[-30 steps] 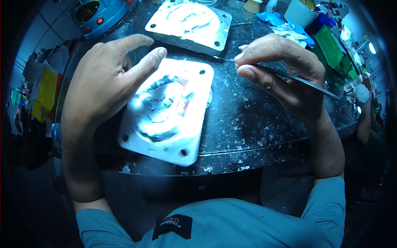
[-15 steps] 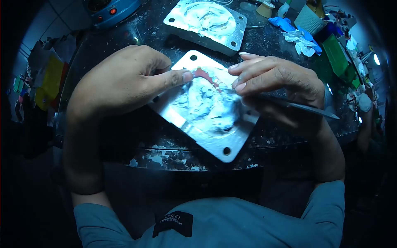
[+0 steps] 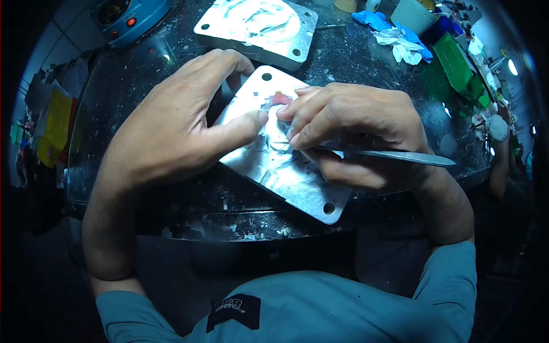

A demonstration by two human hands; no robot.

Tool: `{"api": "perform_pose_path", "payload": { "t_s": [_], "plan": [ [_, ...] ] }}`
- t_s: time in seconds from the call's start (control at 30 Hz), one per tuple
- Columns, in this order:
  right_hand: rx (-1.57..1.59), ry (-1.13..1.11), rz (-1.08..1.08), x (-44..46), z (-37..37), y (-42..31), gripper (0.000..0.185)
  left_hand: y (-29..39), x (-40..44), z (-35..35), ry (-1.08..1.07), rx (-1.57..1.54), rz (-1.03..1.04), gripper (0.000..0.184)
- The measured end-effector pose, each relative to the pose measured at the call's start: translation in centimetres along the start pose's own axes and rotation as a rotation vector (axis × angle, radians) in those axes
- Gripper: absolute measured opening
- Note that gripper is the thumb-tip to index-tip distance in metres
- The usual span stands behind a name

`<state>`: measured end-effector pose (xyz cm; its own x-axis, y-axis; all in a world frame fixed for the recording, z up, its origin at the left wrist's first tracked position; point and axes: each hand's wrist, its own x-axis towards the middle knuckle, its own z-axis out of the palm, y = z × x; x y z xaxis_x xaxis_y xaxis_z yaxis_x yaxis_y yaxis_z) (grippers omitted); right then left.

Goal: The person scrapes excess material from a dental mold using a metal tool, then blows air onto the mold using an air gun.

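A silvery metal mould plate (image 3: 311, 201) lies askew on the dark table, with holes at its corners and a sculpted relief in the middle. A small reddish patch (image 3: 279, 99) shows near its far end. My left hand (image 3: 171, 123) grips the plate from the left, thumb resting on the relief and fingers curled past the far left edge. Between the fingers of my right hand (image 3: 369, 123) is a slim metal carving tool (image 3: 409, 156) with a flat, pointed rear end. Its thin front tip reaches the relief near my left thumb. My right hand covers the plate's right part.
Beyond the plate sits a second metal mould block (image 3: 249, 50). A blue device with red buttons (image 3: 130, 22) stands at the far left. Blue and white gloves (image 3: 400, 47) and a green bin (image 3: 454, 60) are at the right. Another person's arm (image 3: 500, 157) shows at the right edge.
My right hand has moved left over the relief, bringing the carving tool's tip onto it. My left hand has shifted slightly, its thumb still on the plate. The whole view has shifted a little.
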<state>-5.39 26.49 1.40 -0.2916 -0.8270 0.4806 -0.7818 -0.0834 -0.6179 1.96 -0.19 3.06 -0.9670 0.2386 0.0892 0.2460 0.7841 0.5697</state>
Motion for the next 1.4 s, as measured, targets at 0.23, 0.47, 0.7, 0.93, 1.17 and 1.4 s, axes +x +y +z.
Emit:
{"api": "perform_pose_path", "payload": {
  "t_s": [0.23,0.47,0.7,0.93,1.17,1.4],
  "plan": [
    [-0.014,-0.03,0.009,-0.1,-0.2,0.1,0.024,-1.5,0.6,2.8,-0.019,-0.023,0.408,0.124],
    [-0.057,-0.061,0.036,0.6,-1.1,-0.5,0.022,-0.9,0.9,3.3,0.009,0.076,0.417,0.113],
    [-0.081,-0.101,-0.004,1.6,-1.9,-1.8,0.014,-0.9,1.2,4.6,0.076,0.145,0.485,0.097],
    [-0.18,-0.103,-0.083,1.7,-2.2,-2.5,0.02,-0.2,1.3,4.7,0.079,0.248,0.485,0.089],
    [-0.306,-0.132,-0.197,1.8,-2.5,-2.2,0.022,0.1,1.4,4.3,0.048,0.191,0.481,0.089],
    [-0.357,-0.138,-0.222,1.6,-2.7,-2.0,0.023,-0.7,1.8,4.5,0.056,0.239,0.533,0.087]
  ]
}}
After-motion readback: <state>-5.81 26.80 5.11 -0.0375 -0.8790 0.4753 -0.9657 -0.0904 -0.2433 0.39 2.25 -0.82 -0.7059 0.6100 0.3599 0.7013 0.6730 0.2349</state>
